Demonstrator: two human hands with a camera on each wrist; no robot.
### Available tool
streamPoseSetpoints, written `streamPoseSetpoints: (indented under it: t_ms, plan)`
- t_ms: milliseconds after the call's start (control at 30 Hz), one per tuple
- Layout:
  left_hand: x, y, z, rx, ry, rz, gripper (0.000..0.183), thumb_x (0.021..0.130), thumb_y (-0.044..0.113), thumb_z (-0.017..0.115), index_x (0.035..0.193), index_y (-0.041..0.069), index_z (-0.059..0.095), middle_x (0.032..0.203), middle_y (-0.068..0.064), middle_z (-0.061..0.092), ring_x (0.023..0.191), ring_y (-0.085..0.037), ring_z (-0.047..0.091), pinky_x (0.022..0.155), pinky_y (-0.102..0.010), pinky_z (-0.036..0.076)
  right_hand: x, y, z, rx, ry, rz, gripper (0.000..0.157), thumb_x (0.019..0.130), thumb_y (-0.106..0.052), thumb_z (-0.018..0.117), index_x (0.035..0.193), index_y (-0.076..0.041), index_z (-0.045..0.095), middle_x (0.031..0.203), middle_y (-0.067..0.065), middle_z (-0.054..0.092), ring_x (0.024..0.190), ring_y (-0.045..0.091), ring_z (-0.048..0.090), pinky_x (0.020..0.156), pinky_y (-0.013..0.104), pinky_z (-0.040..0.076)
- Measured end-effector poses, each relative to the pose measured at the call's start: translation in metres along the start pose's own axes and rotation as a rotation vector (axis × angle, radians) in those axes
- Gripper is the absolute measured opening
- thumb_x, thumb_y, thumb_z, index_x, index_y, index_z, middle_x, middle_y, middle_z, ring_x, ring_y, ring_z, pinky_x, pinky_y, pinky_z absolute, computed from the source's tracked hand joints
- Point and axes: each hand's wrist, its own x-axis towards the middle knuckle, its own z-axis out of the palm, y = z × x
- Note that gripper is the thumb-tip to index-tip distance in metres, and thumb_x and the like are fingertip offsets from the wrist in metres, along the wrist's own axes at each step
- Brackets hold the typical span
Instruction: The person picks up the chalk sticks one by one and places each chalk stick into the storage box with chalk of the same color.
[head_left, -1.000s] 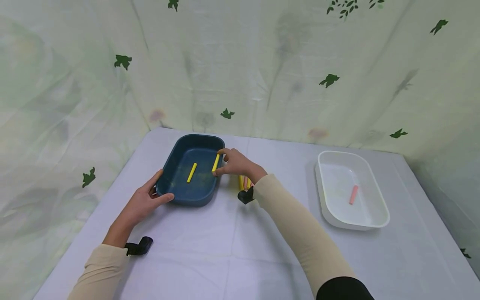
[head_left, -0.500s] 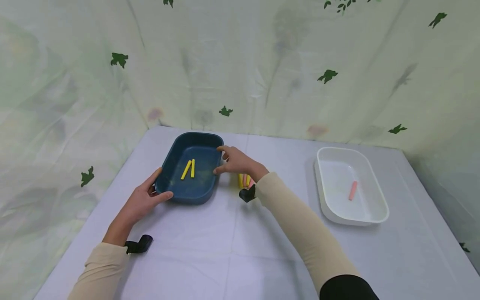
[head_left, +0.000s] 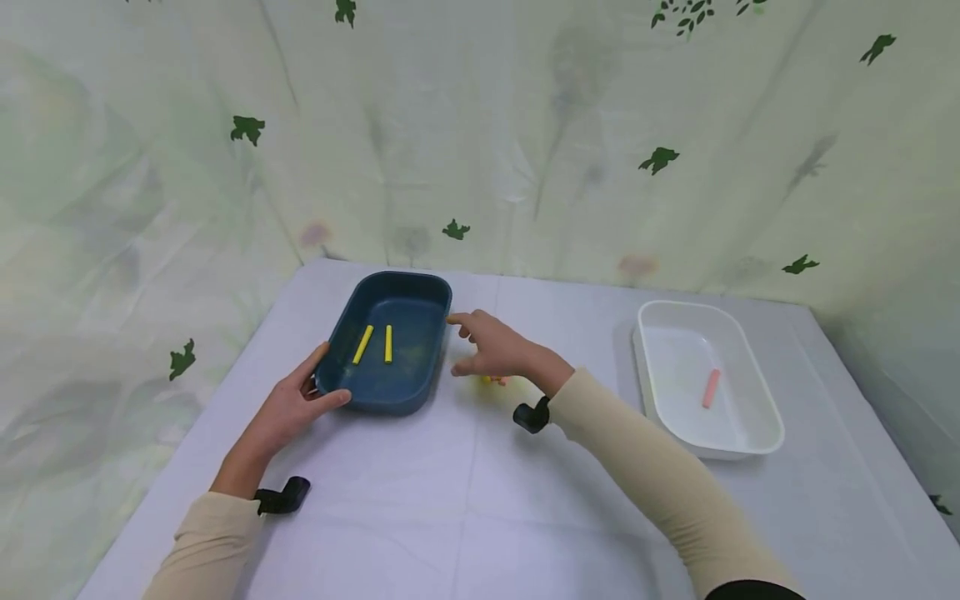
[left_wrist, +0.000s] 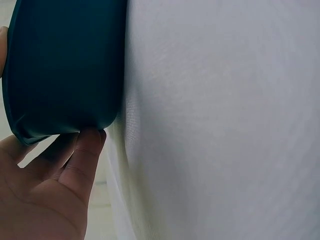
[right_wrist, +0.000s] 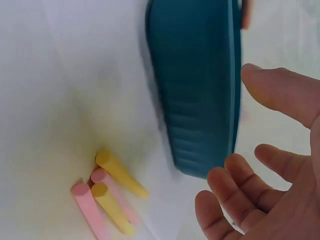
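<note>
My left hand (head_left: 288, 408) grips the near left corner of a dark blue tray (head_left: 401, 392), thumb over the rim and fingers against the outer wall, as the left wrist view shows. Inside that tray lie two yellow chalk sticks, one slanted (head_left: 363, 344) and one straighter (head_left: 388, 344). Just right of the tray, my right hand (head_left: 498, 346) hovers with its fingers spread and holds nothing. Below it, mostly hidden in the head view, two yellow chalks (right_wrist: 122, 174) and two pink chalks (right_wrist: 91, 212) lie together on the cloth in the right wrist view.
A white tray (head_left: 648, 379) stands at the right of the table, with one pink chalk (head_left: 711, 388) in it. White cloth (head_left: 390, 517) covers the table. Behind it hangs a pale curtain (head_left: 510, 150) with green leaf prints.
The second yellow chalk has left my right hand and lies in the blue tray beside the first. My right hand has drawn back to the right, off the tray. My left hand stays put.
</note>
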Motion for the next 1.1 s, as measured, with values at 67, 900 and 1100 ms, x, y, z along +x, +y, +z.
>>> streamPoseSetpoints:
  t_ms: [67, 900, 1100]
  plan:
    - [-0.001, 0.0, 0.001, 0.003, -0.001, -0.002, 0.102, 0.091, 0.042, 0.07, 0.161, 0.023, -0.001, 0.165, -0.026, 0.01, 0.146, -0.05, 0.028, 0.112, -0.058, 0.036, -0.009, 0.001, -0.001, -0.001, 0.012, -0.008, 0.078, 0.088, -0.025, 0.074, 0.153, -0.009, 0.035, 0.143, 0.019, 0.048, 0.131, 0.032, 0.051, 0.107, 0.045, 0.045]
    - [-0.002, 0.003, 0.0, 0.018, -0.001, 0.019, 0.099, 0.092, 0.04, 0.069, 0.161, 0.02, 0.0, 0.165, -0.027, 0.011, 0.146, -0.051, 0.027, 0.113, -0.058, 0.035, -0.067, 0.023, -0.016, -0.156, 0.028, 0.008, 0.07, 0.087, -0.024, 0.075, 0.147, -0.008, 0.044, 0.137, 0.019, 0.052, 0.127, 0.032, 0.052, 0.103, 0.045, 0.048]
    - [-0.001, 0.003, 0.001, 0.007, -0.001, 0.014, 0.1, 0.092, 0.04, 0.07, 0.161, 0.021, 0.0, 0.165, -0.026, 0.011, 0.147, -0.05, 0.027, 0.113, -0.057, 0.035, -0.062, 0.03, -0.012, -0.161, 0.048, 0.009, 0.069, 0.086, -0.024, 0.077, 0.145, -0.005, 0.046, 0.139, 0.021, 0.052, 0.123, 0.032, 0.052, 0.104, 0.046, 0.047]
